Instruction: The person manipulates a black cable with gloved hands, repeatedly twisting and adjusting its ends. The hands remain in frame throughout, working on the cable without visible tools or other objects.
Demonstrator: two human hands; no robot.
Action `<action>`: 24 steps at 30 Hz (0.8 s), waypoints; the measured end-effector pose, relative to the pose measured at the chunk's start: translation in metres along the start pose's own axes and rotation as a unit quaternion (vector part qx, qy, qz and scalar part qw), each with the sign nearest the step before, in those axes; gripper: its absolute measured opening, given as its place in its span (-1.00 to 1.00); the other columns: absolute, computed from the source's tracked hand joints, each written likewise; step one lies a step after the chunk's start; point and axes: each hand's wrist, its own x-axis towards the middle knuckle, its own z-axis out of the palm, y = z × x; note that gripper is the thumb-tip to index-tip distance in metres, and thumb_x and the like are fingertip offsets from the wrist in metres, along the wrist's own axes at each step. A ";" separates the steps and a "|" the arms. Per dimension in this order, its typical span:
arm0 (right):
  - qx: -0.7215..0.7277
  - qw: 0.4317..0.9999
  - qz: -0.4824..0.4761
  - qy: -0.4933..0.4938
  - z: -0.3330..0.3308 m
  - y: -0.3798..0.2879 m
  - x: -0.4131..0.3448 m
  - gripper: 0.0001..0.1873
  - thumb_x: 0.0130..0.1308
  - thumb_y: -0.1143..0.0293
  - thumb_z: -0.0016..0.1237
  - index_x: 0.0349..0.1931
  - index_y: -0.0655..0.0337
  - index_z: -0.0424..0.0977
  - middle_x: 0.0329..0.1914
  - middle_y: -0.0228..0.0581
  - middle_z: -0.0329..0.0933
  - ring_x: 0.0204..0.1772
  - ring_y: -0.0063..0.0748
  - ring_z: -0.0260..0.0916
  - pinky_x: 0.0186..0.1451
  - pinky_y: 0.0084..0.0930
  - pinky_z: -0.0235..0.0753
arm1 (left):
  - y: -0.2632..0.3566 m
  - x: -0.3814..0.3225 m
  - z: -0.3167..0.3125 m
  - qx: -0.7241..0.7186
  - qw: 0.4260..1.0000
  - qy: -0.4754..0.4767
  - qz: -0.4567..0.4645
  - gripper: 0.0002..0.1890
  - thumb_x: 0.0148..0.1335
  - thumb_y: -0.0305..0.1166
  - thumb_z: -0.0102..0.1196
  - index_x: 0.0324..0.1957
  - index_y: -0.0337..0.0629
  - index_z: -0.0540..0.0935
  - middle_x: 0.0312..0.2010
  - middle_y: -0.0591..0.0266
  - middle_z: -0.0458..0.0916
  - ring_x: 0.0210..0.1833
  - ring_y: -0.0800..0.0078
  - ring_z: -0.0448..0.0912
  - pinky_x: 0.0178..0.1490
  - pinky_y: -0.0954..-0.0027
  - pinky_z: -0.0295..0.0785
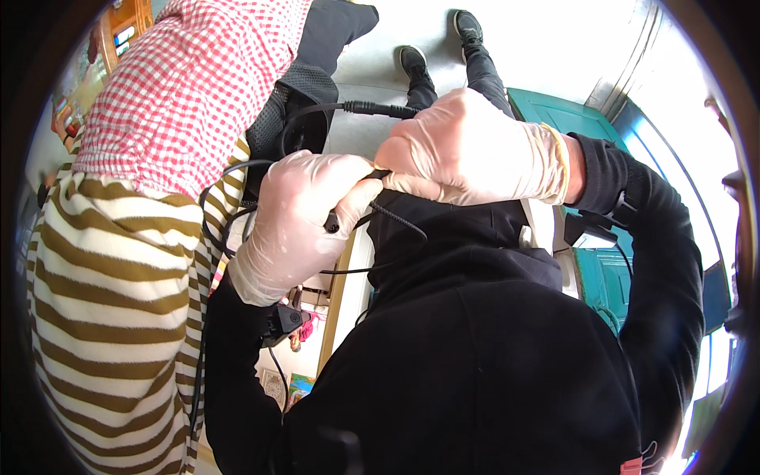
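My left hand (303,219), in a pale translucent glove, is closed around a thin black cable. A black connector end (332,224) with an open socket pokes out under its thumb. My right hand (469,151), gloved the same way, meets it fingertip to fingertip. Both pinch a short black piece (379,174), mostly hidden by the fingers. Out of the top of my right fist sticks a black cable plug with a ribbed sleeve (377,109). Its cable loops left behind my left hand. A braided black cord (401,219) hangs below the fingers.
Red-and-white gingham fabric (178,101) and a striped plush fabric (113,285) fill the left. Behind the hands is a black mesh item (309,89). Black shoes (412,59) stand on the pale floor. A teal panelled piece (564,113) is at right. Small black devices are strapped to both forearms.
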 end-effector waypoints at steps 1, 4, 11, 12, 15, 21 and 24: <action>-0.002 1.000 0.006 0.007 -0.002 -0.001 0.001 -0.77 0.35 0.23 0.15 -0.25 0.21 0.52 -0.49 -0.29 0.44 -0.52 -0.23 0.49 -0.48 -0.35 0.48 | 0.004 -0.002 -0.001 -0.002 1.000 0.020 -0.016 -0.91 0.27 -0.50 0.19 -0.24 -0.32 0.60 -0.41 0.04 0.61 -0.38 0.04 0.56 -0.27 0.15 0.43; -0.013 0.998 0.045 0.029 0.008 -0.006 0.005 -0.74 0.36 0.20 0.14 -0.25 0.22 0.52 -0.48 -0.28 0.47 -0.50 -0.23 0.51 -0.48 -0.36 0.49 | 0.000 -0.003 0.002 0.006 0.999 0.034 -0.025 -0.89 0.25 -0.50 0.22 -0.22 -0.32 0.60 -0.39 0.04 0.62 -0.38 0.04 0.57 -0.27 0.16 0.44; 0.070 0.997 0.015 -0.010 0.004 -0.012 -0.013 -0.84 0.33 0.34 0.16 -0.25 0.24 0.53 -0.53 -0.28 0.45 -0.54 -0.23 0.48 -0.50 -0.34 0.48 | -0.007 0.000 0.001 0.029 0.995 -0.054 0.073 -0.86 0.21 -0.45 0.26 -0.23 -0.22 0.60 -0.39 0.12 0.61 -0.34 0.11 0.59 -0.21 0.16 0.39; 0.077 0.997 0.006 -0.024 0.004 -0.014 -0.015 -0.84 0.32 0.36 0.16 -0.25 0.24 0.53 -0.53 -0.29 0.45 -0.55 -0.24 0.48 -0.51 -0.34 0.47 | -0.006 -0.001 0.001 0.039 0.993 -0.081 0.075 -0.88 0.22 -0.45 0.24 -0.24 -0.22 0.60 -0.40 0.12 0.60 -0.32 0.11 0.59 -0.20 0.15 0.39; 0.087 0.996 -0.003 -0.028 0.002 -0.011 -0.013 -0.84 0.29 0.36 0.18 -0.24 0.24 0.54 -0.53 -0.29 0.45 -0.55 -0.24 0.48 -0.51 -0.33 0.46 | -0.003 -0.001 -0.001 0.051 0.992 -0.088 0.073 -0.87 0.23 -0.43 0.24 -0.23 -0.23 0.60 -0.40 0.11 0.60 -0.31 0.10 0.59 -0.21 0.15 0.40; 0.055 0.997 0.029 0.050 0.003 -0.006 -0.004 -0.76 0.36 0.25 0.16 -0.28 0.27 0.53 -0.53 -0.25 0.47 -0.54 -0.19 0.49 -0.49 -0.34 0.48 | 0.003 0.000 0.000 0.011 1.000 0.014 0.013 -0.83 0.24 -0.43 0.24 -0.18 -0.29 0.62 -0.39 0.08 0.61 -0.33 0.04 0.58 -0.23 0.13 0.43; 0.092 0.990 0.093 0.060 0.005 -0.013 -0.009 -0.75 0.44 0.17 0.02 -0.27 0.16 0.46 -0.53 -0.24 0.42 -0.46 -0.12 0.51 -0.41 -0.33 0.53 | 0.003 0.000 -0.005 0.017 1.000 -0.002 0.008 -0.83 0.24 -0.43 0.23 -0.18 -0.29 0.62 -0.39 0.09 0.62 -0.34 0.05 0.58 -0.23 0.14 0.43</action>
